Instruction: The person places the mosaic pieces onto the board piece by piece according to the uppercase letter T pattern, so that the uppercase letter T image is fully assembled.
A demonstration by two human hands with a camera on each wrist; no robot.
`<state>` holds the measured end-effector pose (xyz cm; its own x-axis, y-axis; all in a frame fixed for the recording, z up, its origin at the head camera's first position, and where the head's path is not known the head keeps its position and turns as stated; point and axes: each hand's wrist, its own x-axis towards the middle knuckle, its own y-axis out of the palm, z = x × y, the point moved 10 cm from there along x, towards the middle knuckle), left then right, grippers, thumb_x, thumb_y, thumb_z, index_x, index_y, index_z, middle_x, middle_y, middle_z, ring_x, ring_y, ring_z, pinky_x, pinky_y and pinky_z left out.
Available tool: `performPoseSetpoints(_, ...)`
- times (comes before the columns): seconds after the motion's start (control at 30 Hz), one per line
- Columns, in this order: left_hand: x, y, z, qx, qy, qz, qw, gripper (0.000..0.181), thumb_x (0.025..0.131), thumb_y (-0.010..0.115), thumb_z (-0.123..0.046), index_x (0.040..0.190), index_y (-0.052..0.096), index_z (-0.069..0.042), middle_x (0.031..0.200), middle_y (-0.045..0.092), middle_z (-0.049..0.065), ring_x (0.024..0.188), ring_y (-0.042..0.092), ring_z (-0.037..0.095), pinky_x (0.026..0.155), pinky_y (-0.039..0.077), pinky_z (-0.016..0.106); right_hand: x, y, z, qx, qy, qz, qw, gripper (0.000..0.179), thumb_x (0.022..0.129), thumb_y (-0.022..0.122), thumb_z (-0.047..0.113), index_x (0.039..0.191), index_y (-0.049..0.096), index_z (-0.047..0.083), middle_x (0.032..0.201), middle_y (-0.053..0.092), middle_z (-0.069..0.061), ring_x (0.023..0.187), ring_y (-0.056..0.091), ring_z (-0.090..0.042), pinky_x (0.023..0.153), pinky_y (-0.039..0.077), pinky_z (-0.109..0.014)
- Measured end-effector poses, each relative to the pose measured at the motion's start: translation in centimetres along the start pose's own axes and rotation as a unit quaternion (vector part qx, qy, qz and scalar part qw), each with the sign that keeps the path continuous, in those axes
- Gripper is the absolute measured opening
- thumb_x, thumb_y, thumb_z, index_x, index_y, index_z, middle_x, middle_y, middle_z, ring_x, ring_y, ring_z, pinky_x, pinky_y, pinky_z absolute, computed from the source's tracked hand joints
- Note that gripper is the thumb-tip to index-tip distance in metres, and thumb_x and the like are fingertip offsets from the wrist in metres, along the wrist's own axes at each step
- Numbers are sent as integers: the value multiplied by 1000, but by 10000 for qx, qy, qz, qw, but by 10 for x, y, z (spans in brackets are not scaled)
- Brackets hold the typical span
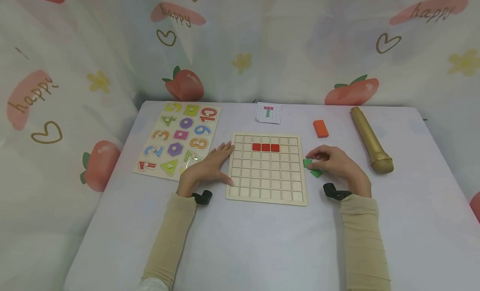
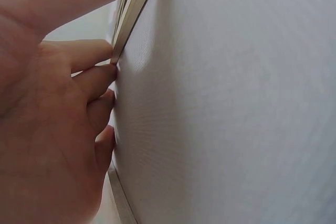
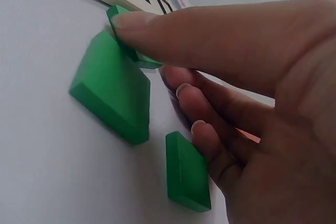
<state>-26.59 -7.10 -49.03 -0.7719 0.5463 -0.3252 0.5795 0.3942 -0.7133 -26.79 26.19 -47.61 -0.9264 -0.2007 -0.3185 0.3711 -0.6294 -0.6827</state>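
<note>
A wooden grid board [image 1: 266,172] lies flat between the two hands, with three red square tiles [image 1: 266,147] side by side in one upper row. My left hand [image 1: 208,165] rests at its left edge, fingers spread, thumb on the lower left corner. Beyond the right edge, my right hand [image 1: 335,161] pinches a green tile [image 3: 147,62]; the thumb covers much of it. Two more green tiles are under that hand in the right wrist view: one larger-looking tile [image 3: 111,90] beside the pinched tile, another tile [image 3: 189,174] below the curled fingers.
Left of the board lies a number and shape puzzle [image 1: 180,145], partly under my left hand. A small card [image 1: 268,113] with a coloured grid pattern is behind the board. An orange block [image 1: 320,129] and a gold microphone-shaped object [image 1: 371,141] lie at the right.
</note>
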Motion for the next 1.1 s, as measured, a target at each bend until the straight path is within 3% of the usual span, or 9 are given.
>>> performPoseSetpoints(0.2, -1, -2, -1, -4, -40, -27, 10000, 123, 74, 93, -34, 166, 14, -11, 175, 1, 3, 161, -6, 21, 132, -5, 41, 1, 2, 4, -152, -121, 33, 9998, 41, 88, 81, 20, 124, 68, 4, 119, 61, -18, 106, 52, -29, 87, 45, -36)
performPoseSetpoints(0.63, -2, -3, -1, -10, -74, 2, 10000, 124, 74, 93, -34, 166, 13, -12, 175, 1, 3, 161, -6, 21, 132, -5, 40, 8, -8, -6, -106, -132, -762, 9969, 37, 92, 78, 23, 122, 69, 5, 100, 59, -11, 91, 51, -23, 74, 44, -26)
performPoseSetpoints(1.1, -1, -1, -2, -71, -58, 22, 10000, 123, 74, 92, -34, 166, 13, -13, 175, 0, 2, 161, -7, 20, 132, -6, 40, 3, -7, -6, -81, -11, -759, 9971, 41, 94, 75, 28, 126, 68, 3, 102, 60, -12, 93, 50, -24, 74, 43, -28)
